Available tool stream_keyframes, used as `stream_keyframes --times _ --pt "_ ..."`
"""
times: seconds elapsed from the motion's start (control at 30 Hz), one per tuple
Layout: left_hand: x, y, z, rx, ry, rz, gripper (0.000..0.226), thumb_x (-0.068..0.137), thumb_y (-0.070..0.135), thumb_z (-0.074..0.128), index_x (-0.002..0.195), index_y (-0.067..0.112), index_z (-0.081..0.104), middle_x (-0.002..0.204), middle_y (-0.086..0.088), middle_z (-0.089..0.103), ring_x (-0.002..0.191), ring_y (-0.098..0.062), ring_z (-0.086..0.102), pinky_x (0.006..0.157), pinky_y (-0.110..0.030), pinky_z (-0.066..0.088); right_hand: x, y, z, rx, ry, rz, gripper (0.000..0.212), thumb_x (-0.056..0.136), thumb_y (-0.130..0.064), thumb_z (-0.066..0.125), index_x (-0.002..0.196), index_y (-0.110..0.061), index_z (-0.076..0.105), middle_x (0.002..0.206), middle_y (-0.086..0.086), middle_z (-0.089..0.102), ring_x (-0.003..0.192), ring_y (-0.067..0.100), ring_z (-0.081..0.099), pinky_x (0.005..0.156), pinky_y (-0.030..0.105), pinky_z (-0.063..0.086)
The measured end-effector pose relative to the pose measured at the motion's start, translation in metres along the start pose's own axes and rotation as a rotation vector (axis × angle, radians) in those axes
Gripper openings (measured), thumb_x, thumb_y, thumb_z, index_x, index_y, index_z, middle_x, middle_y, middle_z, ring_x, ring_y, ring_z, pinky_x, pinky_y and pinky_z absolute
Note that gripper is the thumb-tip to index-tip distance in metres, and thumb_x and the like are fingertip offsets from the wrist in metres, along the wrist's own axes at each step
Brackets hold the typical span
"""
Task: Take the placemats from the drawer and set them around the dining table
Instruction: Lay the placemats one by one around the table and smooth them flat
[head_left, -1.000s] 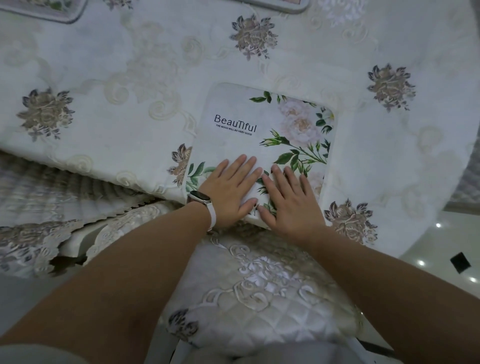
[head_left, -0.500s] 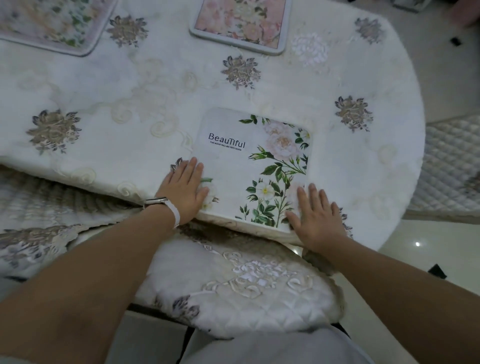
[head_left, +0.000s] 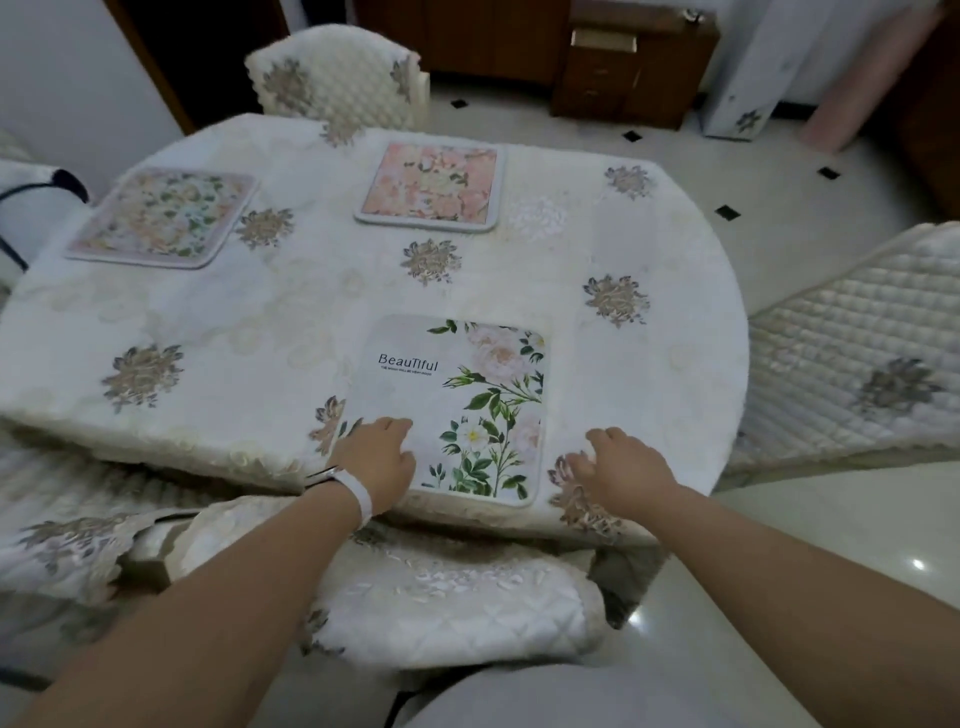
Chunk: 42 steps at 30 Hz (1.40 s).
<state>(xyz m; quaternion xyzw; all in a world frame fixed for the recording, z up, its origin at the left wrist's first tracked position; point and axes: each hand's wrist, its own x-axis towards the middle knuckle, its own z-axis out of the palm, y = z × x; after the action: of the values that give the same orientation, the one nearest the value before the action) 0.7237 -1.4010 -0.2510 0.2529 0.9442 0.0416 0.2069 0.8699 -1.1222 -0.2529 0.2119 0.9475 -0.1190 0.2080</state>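
Observation:
A white placemat printed with "Beautiful" and green-leafed flowers lies flat at the near edge of the dining table. My left hand, with a white wrist band, rests with curled fingers on the mat's near left corner. My right hand hovers just off the mat's right edge, over the tablecloth, fingers loosely bent and holding nothing. Two other mats lie further away: a pink floral mat at the far middle and a pale green floral mat at the far left.
Quilted chair covers surround the table: one chair right below my arms, one on the right, one at the far side. A dark wooden cabinet stands against the back wall. Glossy tiled floor lies to the right.
My hands slid apart from the mat's near middle to its sides and lifted slightly; the right one is now off the mat. My head has risen, so more of the table shows.

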Motion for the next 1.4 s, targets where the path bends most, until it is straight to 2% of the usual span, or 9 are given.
stream_keyframes --times 0.23,0.47,0.6,0.67,0.8,0.87,0.93,1.17,1.4 --pt "-0.004 0.148 -0.015 0.034 0.142 0.183 0.048 0.097 0.037 0.043 0.143 0.025 0.042 0.146 0.002 0.046 0.128 -0.020 0.046 0.101 -0.036 0.040 -0.058 0.110 -0.045 0.156 0.166 -0.015 0.061 0.099 -0.055 0.035 0.148 -0.018 0.036 0.149 0.003 0.042 0.131 0.024 0.046 0.103 0.040 0.042" --pt "-0.022 0.326 0.002 0.111 0.169 0.470 0.051 0.094 0.043 0.040 0.141 0.024 0.046 0.143 0.004 0.049 0.126 -0.019 0.048 0.099 -0.036 0.043 -0.133 0.243 -0.065 0.326 0.318 0.100 0.052 0.097 -0.049 0.043 0.140 -0.020 0.045 0.140 0.003 0.049 0.124 0.024 0.050 0.100 0.038 0.042" --pt "-0.025 0.412 0.013 0.061 0.150 0.620 0.066 0.083 0.054 0.028 0.134 0.023 0.055 0.135 0.001 0.057 0.122 -0.022 0.054 0.098 -0.039 0.045 -0.165 0.309 -0.067 0.392 0.383 0.176 0.047 0.095 -0.050 0.045 0.132 -0.023 0.051 0.128 -0.002 0.054 0.119 0.022 0.051 0.098 0.039 0.042" --pt "-0.016 0.448 0.014 0.094 0.136 0.675 0.063 0.082 0.051 0.034 0.133 0.021 0.056 0.134 0.000 0.058 0.120 -0.023 0.055 0.097 -0.039 0.046 -0.174 0.333 -0.070 0.407 0.389 0.217 0.045 0.095 -0.046 0.045 0.131 -0.020 0.052 0.126 0.000 0.055 0.116 0.022 0.052 0.097 0.038 0.042" --pt "0.004 0.504 0.007 0.058 0.148 0.723 0.055 0.083 0.044 0.043 0.128 0.019 0.060 0.128 -0.001 0.061 0.113 -0.025 0.059 0.092 -0.039 0.049 -0.174 0.372 -0.079 0.418 0.407 0.281 0.055 0.090 -0.056 0.039 0.132 -0.021 0.052 0.127 0.001 0.055 0.118 0.023 0.051 0.100 0.040 0.041" --pt "0.019 0.525 0.003 0.051 0.145 0.774 0.053 0.084 0.044 0.043 0.126 0.017 0.062 0.125 -0.002 0.063 0.107 -0.025 0.061 0.088 -0.039 0.051 -0.167 0.390 -0.084 0.448 0.446 0.323 0.050 0.094 -0.050 0.045 0.135 -0.021 0.051 0.131 0.001 0.054 0.121 0.023 0.050 0.102 0.039 0.040" --pt "0.041 0.549 0.000 0.036 0.136 0.807 0.047 0.088 0.038 0.050 0.129 0.017 0.059 0.128 -0.001 0.060 0.111 -0.023 0.059 0.091 -0.036 0.048 -0.158 0.410 -0.091 0.460 0.485 0.365 0.049 0.096 -0.045 0.047 0.138 -0.021 0.049 0.136 0.000 0.052 0.124 0.021 0.048 0.105 0.038 0.038" --pt "0.115 0.666 -0.002 -0.107 0.059 0.926 0.055 0.087 0.043 0.041 0.135 0.022 0.053 0.139 0.000 0.053 0.124 -0.021 0.050 0.102 -0.036 0.040 -0.133 0.498 -0.122 0.395 0.465 0.554 0.051 0.098 -0.047 0.045 0.142 -0.022 0.045 0.143 -0.002 0.047 0.129 0.019 0.045 0.108 0.036 0.035" --pt "0.161 0.758 -0.002 -0.085 -0.023 1.080 0.055 0.088 0.043 0.042 0.136 0.020 0.052 0.141 -0.002 0.051 0.128 -0.022 0.045 0.106 -0.035 0.036 -0.133 0.564 -0.140 0.466 0.483 0.748 0.051 0.099 -0.045 0.045 0.144 -0.021 0.043 0.146 -0.003 0.045 0.132 0.019 0.042 0.110 0.036 0.033"
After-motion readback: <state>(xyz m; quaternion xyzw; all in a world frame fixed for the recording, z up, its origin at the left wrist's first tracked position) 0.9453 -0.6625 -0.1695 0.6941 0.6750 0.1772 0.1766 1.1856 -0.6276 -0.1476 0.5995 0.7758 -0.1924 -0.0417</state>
